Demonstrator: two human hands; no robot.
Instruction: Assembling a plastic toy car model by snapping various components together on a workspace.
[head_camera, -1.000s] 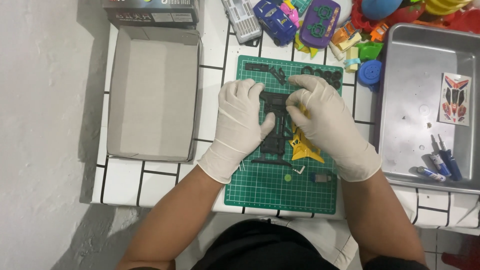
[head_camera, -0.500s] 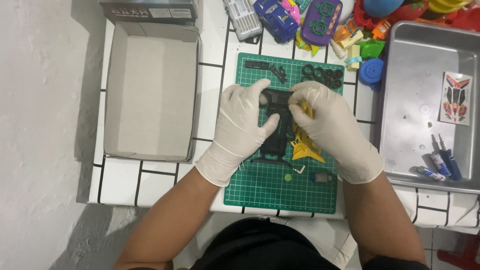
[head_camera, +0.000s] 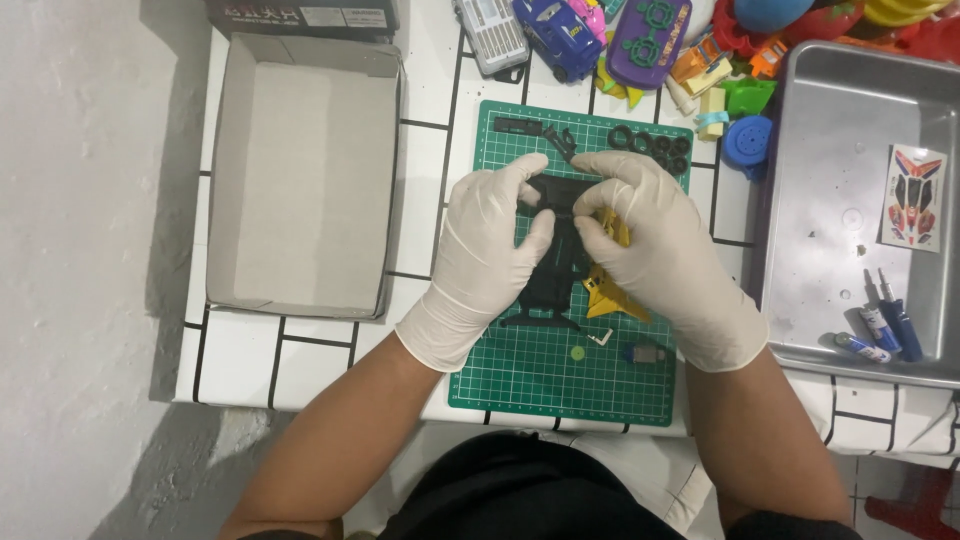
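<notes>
Both my hands wear white gloves over a green cutting mat (head_camera: 540, 380). My left hand (head_camera: 487, 255) and my right hand (head_camera: 655, 250) together grip a black plastic toy chassis (head_camera: 553, 270) that lies lengthwise on the mat. A yellow plastic piece (head_camera: 612, 297) sticks out from under my right hand. On the mat near the hands lie a small green disc (head_camera: 577, 352), a small grey motor-like part (head_camera: 648, 353), several black tyre rings (head_camera: 650, 147) and black bits (head_camera: 520, 126).
An empty cardboard box lid (head_camera: 300, 175) lies to the left on the white tiled table. A metal tray (head_camera: 850, 210) on the right holds a sticker sheet (head_camera: 915, 197) and small blue tools (head_camera: 880, 325). Colourful toys (head_camera: 650, 40) crowd the far edge.
The two hands have stayed on the black chassis, shifting their fingers slightly. The view has drifted a little.
</notes>
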